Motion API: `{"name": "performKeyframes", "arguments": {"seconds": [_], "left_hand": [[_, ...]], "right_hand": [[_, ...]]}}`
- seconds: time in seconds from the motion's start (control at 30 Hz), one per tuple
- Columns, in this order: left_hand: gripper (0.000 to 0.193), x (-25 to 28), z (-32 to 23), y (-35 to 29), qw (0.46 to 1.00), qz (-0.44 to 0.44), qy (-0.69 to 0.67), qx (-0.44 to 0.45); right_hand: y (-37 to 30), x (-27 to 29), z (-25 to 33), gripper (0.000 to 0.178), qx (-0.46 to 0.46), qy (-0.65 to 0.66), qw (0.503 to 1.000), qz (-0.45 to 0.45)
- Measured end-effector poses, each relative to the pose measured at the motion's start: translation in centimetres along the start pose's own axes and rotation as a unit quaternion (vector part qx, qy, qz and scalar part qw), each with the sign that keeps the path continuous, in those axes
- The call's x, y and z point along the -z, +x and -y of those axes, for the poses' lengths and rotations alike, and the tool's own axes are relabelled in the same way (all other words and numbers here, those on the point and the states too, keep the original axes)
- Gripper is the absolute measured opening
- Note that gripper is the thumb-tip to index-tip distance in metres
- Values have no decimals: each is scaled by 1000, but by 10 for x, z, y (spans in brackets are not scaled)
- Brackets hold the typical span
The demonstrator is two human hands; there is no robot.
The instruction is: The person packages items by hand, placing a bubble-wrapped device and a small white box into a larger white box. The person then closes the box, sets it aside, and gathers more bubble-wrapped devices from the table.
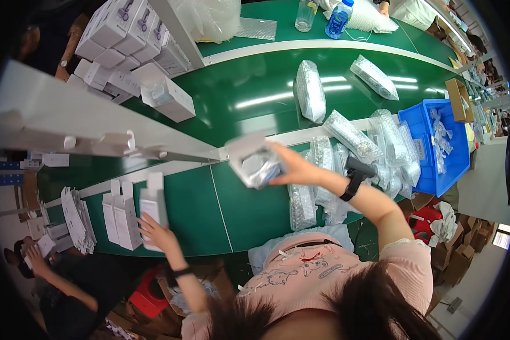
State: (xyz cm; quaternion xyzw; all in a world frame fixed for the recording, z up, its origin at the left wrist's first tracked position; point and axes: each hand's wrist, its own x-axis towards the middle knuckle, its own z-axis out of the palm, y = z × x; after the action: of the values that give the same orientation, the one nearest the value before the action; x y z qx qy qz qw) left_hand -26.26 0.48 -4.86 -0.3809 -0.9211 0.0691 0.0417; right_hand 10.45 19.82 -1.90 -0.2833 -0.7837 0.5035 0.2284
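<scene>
presently, the right hand [292, 164] is raised above the green bench [198, 218], thumb and fingers closed on a white package [256, 166] with silvery contents, blurred in detail. the left hand [160, 233] has its fingers spread wide against a tall white carton [154, 203] near the bench's front edge; whether they grip it, i cannot tell. bare green surface shows between that carton and the bubble-wrapped packs [302, 207] at right, crossed by a pale seam. a white rail [292, 137] runs behind, with further green beyond it. obstructing: a grey frame beam [105, 122] reaches in from the left, ending near the held package. around: two white cartons [120, 218] left of the left hand, a row of flat white pieces [77, 220], stacked boxes [122, 25], a blue bin [450, 153], and a co-worker's hand [37, 259] at lower left. markings: dark product pictures on the stacked boxes, a pale label on the bin, a blue-labelled bottle [338, 21] at the back
</scene>
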Motion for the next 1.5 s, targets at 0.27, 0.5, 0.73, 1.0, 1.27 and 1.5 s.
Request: {"name": "performKeyframes", "arguments": {"seconds": [0.27, 0.5, 0.73, 1.0, 1.27, 1.5], "left_hand": [[92, 60, -91, -89, 923, 334, -190, -31], [88, 2, -93, -59, 857, 270, -425, -108], [93, 61, -136, -75, 626, 337, -704, -16], [90, 83, -205, -73, 762, 95, -544, -338], [76, 32, -248, -101, 729, -3, -593, -341], [78, 18, -255, -122, 677, -70, -633, -369]], "right_hand": [[147, 93, -59, 84, 10, 32, 979, -200], [167, 121, -73, 86, -85, -334, 928, -140], [116, 134, -182, 96, -396, -351, 838, -137], [29, 130, -15, 60, -162, 371, 862, -306], [1, 13, 42, 48, -51, 416, 734, -534], [-26, -20, 47, 48, 66, -183, 837, -511]]}}
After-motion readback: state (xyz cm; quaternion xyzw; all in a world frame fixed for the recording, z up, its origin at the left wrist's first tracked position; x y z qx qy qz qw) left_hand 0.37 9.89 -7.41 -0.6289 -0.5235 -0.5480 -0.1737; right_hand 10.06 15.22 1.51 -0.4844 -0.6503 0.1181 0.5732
